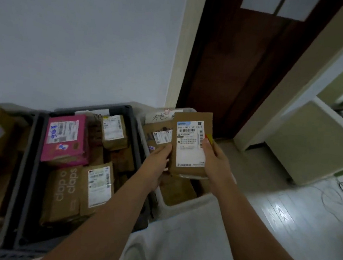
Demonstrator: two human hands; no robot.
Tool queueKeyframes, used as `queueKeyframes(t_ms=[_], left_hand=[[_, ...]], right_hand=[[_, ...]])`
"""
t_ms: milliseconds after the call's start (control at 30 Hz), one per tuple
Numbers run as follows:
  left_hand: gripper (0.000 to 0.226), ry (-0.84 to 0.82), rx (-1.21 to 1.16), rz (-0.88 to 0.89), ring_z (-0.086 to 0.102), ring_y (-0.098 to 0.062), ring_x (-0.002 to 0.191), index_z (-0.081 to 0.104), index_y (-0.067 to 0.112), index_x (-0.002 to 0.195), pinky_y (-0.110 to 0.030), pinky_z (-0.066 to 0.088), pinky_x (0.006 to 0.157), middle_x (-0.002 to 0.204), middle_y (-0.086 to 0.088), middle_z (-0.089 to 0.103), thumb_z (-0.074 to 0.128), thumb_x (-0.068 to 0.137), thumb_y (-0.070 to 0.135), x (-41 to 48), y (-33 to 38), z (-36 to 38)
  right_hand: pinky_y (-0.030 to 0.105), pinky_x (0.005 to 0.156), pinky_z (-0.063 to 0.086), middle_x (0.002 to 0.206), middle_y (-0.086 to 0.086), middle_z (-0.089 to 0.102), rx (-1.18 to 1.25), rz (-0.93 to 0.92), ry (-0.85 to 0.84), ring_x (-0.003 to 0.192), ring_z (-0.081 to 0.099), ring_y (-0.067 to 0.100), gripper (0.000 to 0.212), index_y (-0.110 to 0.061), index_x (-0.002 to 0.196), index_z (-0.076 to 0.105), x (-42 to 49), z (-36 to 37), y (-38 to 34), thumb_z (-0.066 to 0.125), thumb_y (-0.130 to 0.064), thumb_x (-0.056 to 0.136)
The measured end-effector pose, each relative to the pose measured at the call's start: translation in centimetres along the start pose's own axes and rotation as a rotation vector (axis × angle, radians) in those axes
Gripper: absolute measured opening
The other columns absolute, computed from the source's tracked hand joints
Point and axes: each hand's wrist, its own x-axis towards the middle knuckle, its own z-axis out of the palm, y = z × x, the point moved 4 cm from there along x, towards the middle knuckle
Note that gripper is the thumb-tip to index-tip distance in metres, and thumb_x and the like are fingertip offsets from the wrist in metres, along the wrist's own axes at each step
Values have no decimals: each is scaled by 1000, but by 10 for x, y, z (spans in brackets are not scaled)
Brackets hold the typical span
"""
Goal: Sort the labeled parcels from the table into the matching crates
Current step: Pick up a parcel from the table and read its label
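A dark grey plastic crate [33,170] at nine o'clock holds a pink labelled parcel [65,137] among brown ones. At centre, the left hand [156,164] and right hand [216,162] curl their fingers around opposite edges of a flat brown cardboard parcel with a white label [190,144], holding it label-up above a white plastic crate [181,210] at the grey crate's three o'clock.

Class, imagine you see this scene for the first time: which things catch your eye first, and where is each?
First, the brown parcel with a large white label, held by the left hand and right hand above the white crate. Next, the bright pink parcel lying in the dark grey crate to the left, among brown boxes.
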Motion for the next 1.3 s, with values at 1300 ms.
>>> queueKeyframes(t_ms=[1300], left_hand=[[57,661,479,-120,50,-13,135,40,37,149,-44,52,107,149,7,47,46,92,34,156,-114,6]], right_hand=[[54,108,50,141,0,61,-300,476,-644,128,60,27,75,-37,157,34,193,67,190,60,-64,92]])
